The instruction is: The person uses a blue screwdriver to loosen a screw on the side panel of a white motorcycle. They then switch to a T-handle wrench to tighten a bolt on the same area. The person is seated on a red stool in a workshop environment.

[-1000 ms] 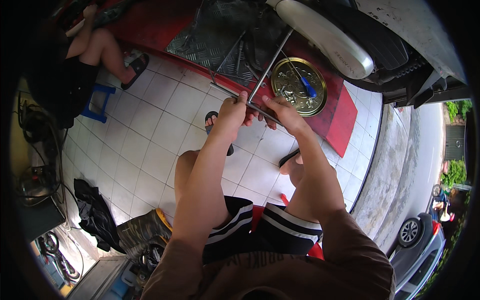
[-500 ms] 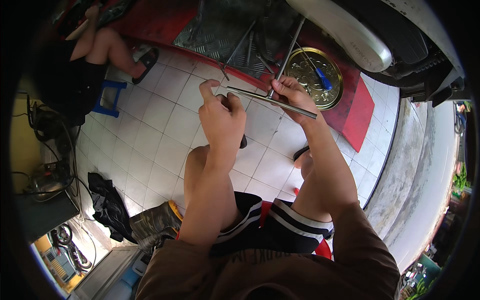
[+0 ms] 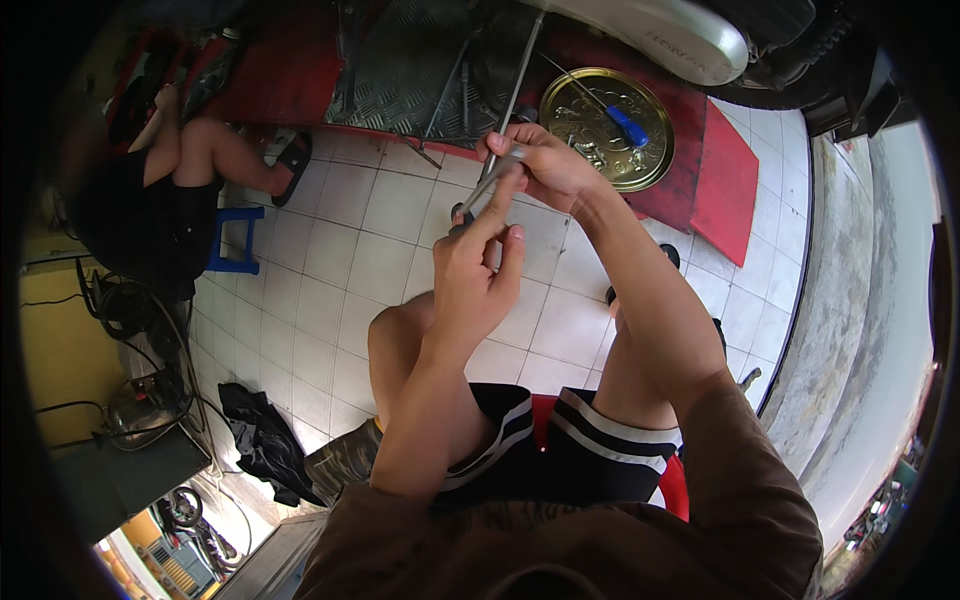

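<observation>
My right hand (image 3: 545, 170) is closed around the shaft of a T-handle wrench (image 3: 520, 85), just above its crossbar. From there the steel shaft runs up toward the motorcycle (image 3: 690, 45) at the top edge; its far tip is out of sight. The crossbar looks smeared by motion. My left hand (image 3: 472, 275) is close below, its index finger stretched out against the crossbar and its thumb held apart. The other left fingers are curled and grip nothing I can see. Right of the wrench is a round gold tray (image 3: 652, 168) with small metal parts and a blue-handled screwdriver (image 3: 627, 126).
A red platform (image 3: 725, 190) with a dark tread-plate centre (image 3: 400, 85) spans the far side, with long tools lying on it. At far left another person (image 3: 150, 200) sits by a blue stool (image 3: 236, 240). Cables (image 3: 190, 340) and a black cloth (image 3: 265, 440) lie at left.
The wrench's crossbar has turned, and my left index finger has come against it. Both hands have shifted left in the picture, and the whole view has moved slightly.
</observation>
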{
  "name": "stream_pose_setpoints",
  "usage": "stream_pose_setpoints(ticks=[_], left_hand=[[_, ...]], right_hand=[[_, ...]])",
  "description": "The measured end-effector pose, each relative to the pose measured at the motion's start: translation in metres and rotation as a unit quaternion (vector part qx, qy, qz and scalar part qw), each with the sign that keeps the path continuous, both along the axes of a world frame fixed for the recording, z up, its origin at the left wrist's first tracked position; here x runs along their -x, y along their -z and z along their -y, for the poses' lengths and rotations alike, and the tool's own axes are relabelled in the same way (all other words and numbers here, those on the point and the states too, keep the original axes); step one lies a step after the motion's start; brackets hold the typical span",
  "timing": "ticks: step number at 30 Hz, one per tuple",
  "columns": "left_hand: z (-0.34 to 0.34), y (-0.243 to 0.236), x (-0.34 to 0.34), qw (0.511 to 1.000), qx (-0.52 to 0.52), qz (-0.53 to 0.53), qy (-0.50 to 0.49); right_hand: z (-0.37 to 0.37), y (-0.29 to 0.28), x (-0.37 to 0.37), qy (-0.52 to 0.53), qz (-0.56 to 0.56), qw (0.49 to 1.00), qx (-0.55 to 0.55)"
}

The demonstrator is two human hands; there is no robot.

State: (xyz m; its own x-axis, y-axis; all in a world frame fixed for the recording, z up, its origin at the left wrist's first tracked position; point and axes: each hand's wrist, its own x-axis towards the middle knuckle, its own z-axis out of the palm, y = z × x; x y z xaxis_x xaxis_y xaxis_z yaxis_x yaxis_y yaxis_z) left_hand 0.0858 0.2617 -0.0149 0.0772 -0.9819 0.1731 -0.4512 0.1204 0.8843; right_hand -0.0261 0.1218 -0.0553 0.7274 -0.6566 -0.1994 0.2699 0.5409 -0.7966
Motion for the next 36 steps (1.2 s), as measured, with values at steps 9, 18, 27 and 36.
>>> stream_pose_setpoints(ticks=[9,18,27,36], left_hand=[[-0.015,0.015,0.041,0.968,-0.145,-0.203,0.000],[-0.013,0.022,0.035,0.942,-0.152,-0.284,-0.093],[-0.002,0.001,0.019,0.984,0.007,-0.088,-0.154],[-0.007,0.013,0.029,0.997,-0.008,-0.026,0.068]], right_hand=[[0.008,0.007,0.001,-0.006,0.104,0.995,-0.008],[0.012,0.007,-0.004,0.018,0.121,0.992,-0.004],[0.010,0.009,-0.005,0.068,0.038,0.997,-0.015],[0.018,0.018,-0.003,0.088,0.068,0.993,-0.034]])
